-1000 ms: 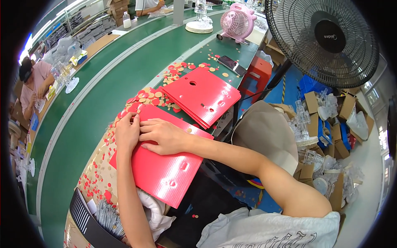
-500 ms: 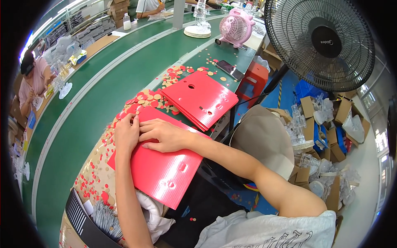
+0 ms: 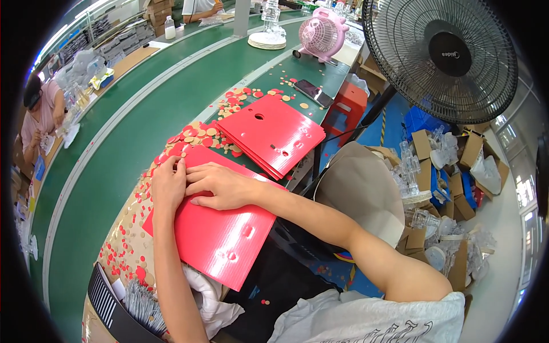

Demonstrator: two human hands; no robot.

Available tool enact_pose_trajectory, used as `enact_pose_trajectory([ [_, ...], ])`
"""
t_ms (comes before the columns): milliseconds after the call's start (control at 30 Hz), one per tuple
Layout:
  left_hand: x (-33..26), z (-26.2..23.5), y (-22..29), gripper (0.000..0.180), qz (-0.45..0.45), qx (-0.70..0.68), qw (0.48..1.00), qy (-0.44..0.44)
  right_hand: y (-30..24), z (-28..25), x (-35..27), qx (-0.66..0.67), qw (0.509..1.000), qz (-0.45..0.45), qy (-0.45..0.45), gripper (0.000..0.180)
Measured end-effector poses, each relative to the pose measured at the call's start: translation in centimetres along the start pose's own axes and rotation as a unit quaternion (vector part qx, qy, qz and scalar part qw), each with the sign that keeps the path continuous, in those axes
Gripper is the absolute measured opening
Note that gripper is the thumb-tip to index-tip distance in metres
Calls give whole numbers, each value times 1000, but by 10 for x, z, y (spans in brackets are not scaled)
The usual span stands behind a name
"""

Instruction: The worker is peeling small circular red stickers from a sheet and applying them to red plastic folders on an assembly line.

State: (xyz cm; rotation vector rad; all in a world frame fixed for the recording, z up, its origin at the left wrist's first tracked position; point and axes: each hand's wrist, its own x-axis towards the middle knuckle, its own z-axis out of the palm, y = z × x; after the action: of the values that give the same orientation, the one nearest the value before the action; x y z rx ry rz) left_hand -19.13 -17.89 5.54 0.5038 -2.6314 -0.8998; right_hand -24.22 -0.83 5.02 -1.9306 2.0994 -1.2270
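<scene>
A red corrugated plastic sheet (image 3: 220,228) with cut-outs lies tilted before me, its near edge jutting past the table. My left hand (image 3: 170,186) rests on its far left part. The left fingers are curled together, and whatever they pinch is hidden. Close beside it, my right hand (image 3: 217,186) lies across the sheet with fingers stretched out toward the left fingertips. Beyond to the right sits a stack of similar red sheets (image 3: 274,134) with holes. Loose red and tan discs (image 3: 197,134) are scattered around both.
A black tray of thin grey strips (image 3: 134,308) stands near left, beside a white cloth (image 3: 211,308). Farther off are a phone (image 3: 313,92), a pink fan (image 3: 322,35) and a green conveyor (image 3: 143,103). A large black fan (image 3: 449,54) stands right; co-workers sit across.
The view has shifted slightly, so everything sits a little farther left. Both hands keep nearly the same place on the red sheet.
</scene>
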Motion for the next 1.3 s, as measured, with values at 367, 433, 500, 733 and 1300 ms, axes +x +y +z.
enact_pose_trajectory([
  [367, -1, -2, 3, 33, -9, -10, 1000, -5, 1, -1, 1, -1, 1000, -7, -2, 21],
  [433, 0, -2, 2, 33, -7, -9, 1000, -5, 0, 0, 1, -2, 1000, -4, 2, 21],
  [500, 0, -1, -2, 33, 7, -9, 1000, 6, -1, 0, 2, 0, 1000, -12, 13, 21],
  [733, -2, -1, 1, 32, -1, -12, 1000, 6, -1, -2, 2, 5, 999, 10, -36, 24],
  [1300, -3, 0, 0, 32, 18, -32, 999, 12, -3, -6, 2, 15, 998, 26, -48, 25],
])
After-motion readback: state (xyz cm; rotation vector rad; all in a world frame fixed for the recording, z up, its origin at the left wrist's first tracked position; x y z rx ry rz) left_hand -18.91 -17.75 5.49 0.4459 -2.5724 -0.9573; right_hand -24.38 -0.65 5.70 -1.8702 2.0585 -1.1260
